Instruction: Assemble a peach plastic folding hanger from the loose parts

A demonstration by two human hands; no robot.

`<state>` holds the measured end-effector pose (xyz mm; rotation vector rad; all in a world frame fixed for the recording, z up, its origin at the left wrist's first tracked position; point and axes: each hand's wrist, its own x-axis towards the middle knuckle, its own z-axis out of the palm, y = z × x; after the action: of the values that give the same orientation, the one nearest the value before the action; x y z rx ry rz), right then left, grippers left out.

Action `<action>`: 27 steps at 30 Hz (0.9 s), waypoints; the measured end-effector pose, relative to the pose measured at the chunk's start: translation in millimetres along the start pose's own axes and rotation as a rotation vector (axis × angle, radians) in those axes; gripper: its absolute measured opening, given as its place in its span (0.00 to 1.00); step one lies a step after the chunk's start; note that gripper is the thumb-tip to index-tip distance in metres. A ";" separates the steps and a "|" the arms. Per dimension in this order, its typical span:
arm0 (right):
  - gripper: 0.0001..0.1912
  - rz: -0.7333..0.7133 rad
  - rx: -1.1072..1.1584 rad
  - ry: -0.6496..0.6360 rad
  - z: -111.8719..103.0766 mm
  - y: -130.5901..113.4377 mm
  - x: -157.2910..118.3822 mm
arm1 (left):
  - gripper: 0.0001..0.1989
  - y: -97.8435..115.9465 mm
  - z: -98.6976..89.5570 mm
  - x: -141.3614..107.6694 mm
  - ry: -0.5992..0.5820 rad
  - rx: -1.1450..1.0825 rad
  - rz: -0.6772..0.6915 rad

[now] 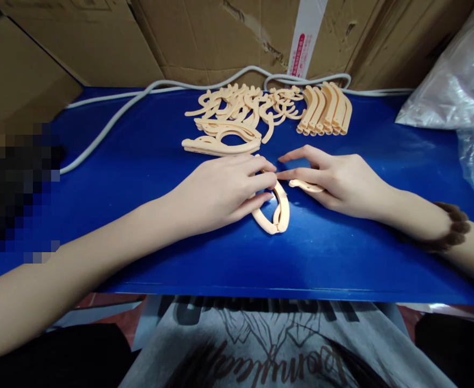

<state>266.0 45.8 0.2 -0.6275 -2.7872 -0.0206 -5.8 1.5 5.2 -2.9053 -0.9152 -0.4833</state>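
My left hand (231,191) presses its fingers round the upper part of a cream plastic folding hanger (284,209), which lies on the blue table. The hanger's curved arms form a pointed loop, and their far end is hidden under my fingers. To the right, my right hand (336,180) has a small curved cream hook piece (307,186) tucked under its palm. Two of its fingers stretch toward the hanger, with the tips close to my left fingers. Just beyond my left hand lie folded hangers (220,145), stacked together.
Behind are a heap of loose hook pieces (240,102) and neat rows of curved hanger arms (328,110). A grey cable (129,102) runs along the back in front of cardboard boxes (216,43). A clear plastic bag (451,81) stands at the right.
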 end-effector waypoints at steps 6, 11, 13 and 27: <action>0.21 0.008 0.031 -0.006 -2.0 -1.8 0.5 | 0.15 0.7 0.6 2.8 0.019 -0.004 -0.060; 0.22 0.011 0.019 -0.017 -2.7 -3.0 0.5 | 0.14 -1.2 0.7 3.1 0.002 -0.031 -0.056; 0.22 0.008 0.003 -0.014 -2.5 -2.9 0.3 | 0.14 -1.8 0.7 2.5 -0.001 -0.044 -0.046; 0.22 0.008 -0.021 -0.029 -2.1 -4.1 -0.1 | 0.12 0.2 1.9 2.1 0.016 -0.022 -0.017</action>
<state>264.9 41.9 2.3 -0.6490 -2.8154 -0.0401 -3.6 2.8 4.1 -2.9112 -0.9385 -0.5203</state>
